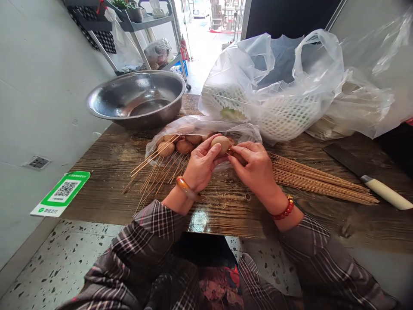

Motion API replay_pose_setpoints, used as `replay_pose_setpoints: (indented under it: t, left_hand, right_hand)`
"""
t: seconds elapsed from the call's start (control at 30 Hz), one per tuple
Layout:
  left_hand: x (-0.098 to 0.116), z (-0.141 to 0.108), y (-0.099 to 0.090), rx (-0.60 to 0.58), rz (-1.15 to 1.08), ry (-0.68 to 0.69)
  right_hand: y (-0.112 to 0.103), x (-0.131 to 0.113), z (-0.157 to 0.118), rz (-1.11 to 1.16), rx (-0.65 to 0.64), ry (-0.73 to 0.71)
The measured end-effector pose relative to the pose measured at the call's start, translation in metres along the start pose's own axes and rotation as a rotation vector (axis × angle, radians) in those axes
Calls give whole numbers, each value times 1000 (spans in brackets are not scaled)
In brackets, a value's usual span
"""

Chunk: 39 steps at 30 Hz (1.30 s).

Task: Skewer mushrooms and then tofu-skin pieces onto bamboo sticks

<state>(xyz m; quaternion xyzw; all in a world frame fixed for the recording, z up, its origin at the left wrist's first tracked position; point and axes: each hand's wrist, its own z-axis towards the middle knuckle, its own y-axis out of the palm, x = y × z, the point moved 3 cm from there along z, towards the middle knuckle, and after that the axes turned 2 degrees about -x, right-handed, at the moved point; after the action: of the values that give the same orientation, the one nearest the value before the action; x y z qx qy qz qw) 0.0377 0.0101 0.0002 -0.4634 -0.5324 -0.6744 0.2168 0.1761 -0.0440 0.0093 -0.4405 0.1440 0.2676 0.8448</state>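
Observation:
Between the thumb and fingers of my left hand [204, 159] is a round tan mushroom [220, 145], held over the front of a clear plastic bag [200, 122]. My right hand [253, 165] is closed in a pinch at the mushroom's right edge. What its fingertips hold is too small to make out. Behind and left of my hands, several brown mushrooms [184, 146] lie in the bag's mouth. Thin wooden skewers [150, 160] stick out from them toward me. To the right of my right hand lies a thick bundle of loose skewers [322, 178].
A large steel basin [138, 113] stands at the back left of the wooden table [226, 215]. Plastic bags with net-wrapped produce [284, 107] fill the back right. A cleaver [364, 174] lies at the right. A QR code card [63, 193] sits at the left edge.

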Motion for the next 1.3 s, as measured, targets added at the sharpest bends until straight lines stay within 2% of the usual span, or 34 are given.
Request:
replay_pose_setpoints:
  t: [0.2,0.43,0.6,0.77,0.83,0.93,1.03,1.17,1.3]
  left_hand:
    - [-7,0,2,14,-34,-21]
    - [1,0,1,-37,-64,14]
    - [2,-1,6,-94,-65,24]
    - [15,4,-9,-5,-91,45]
    - [22,7,-17,33,-101,74]
    - [29,9,-26,60,-100,114]
    - [33,10,-31,81,-114,130]
    - [34,9,-33,88,-158,110]
    - [36,10,-35,81,-220,133]
  right_hand:
    - [2,1,2,-15,-1,-3]
    - [1,0,3,103,46,26]
    - [-4,-6,5,156,6,21]
    - [-17,5,6,297,-25,91]
    - [-18,11,4,326,-90,134]
    - [-7,14,-2,472,-364,190]
    - [8,7,-11,758,-596,361]
    - [14,-7,-17,951,-618,560]
    - [16,-19,-20,933,-617,578]
